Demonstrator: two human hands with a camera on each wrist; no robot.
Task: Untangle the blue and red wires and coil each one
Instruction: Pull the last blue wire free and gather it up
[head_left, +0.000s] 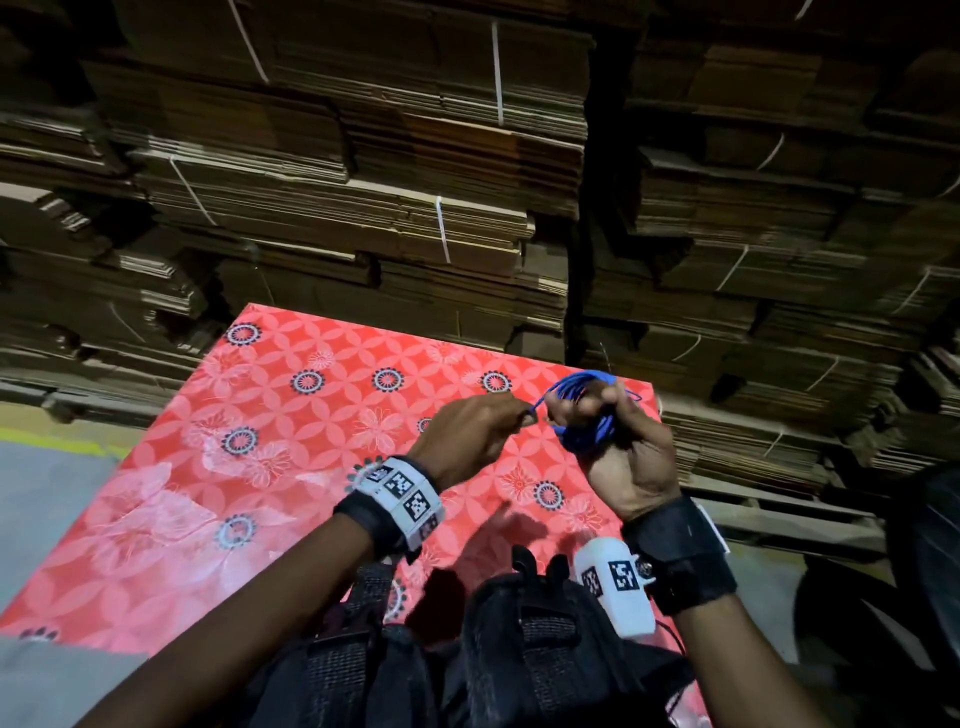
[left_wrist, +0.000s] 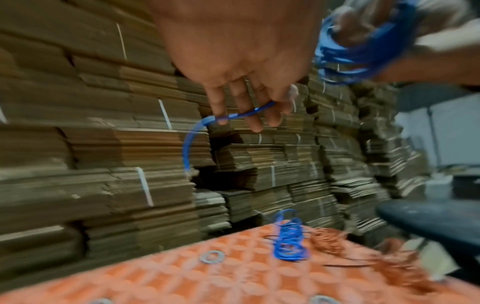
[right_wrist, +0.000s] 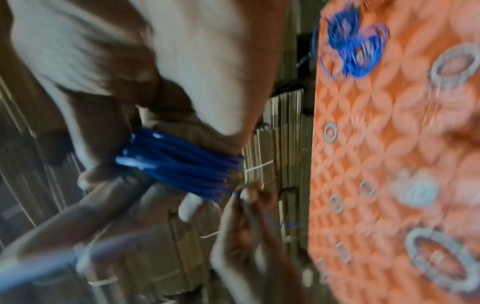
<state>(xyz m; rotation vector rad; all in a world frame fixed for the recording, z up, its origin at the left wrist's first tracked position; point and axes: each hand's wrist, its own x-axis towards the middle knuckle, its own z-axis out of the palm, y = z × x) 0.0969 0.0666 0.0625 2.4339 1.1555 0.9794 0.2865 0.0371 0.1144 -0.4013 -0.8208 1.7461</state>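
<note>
Blue wire (head_left: 589, 431): many glossy loops bundled round the fingers of the right hand (head_left: 621, 457), which curls shut on the bundle, held above the red floral tablecloth (head_left: 311, 467) toward 2 o'clock. Left hand (head_left: 470, 434) pinches the wire's free end. Second blue coil (left_wrist: 289, 242) lies on the cloth beside the red wire (left_wrist: 335, 240), a blurred tangle.

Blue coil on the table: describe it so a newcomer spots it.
Find the red flowered tablecloth before the stacked cardboard. Near its far edge lies a loose blue coil, beside a reddish wire tangle. Unlike the blue bundle in the right hand, nobody holds it.
</note>
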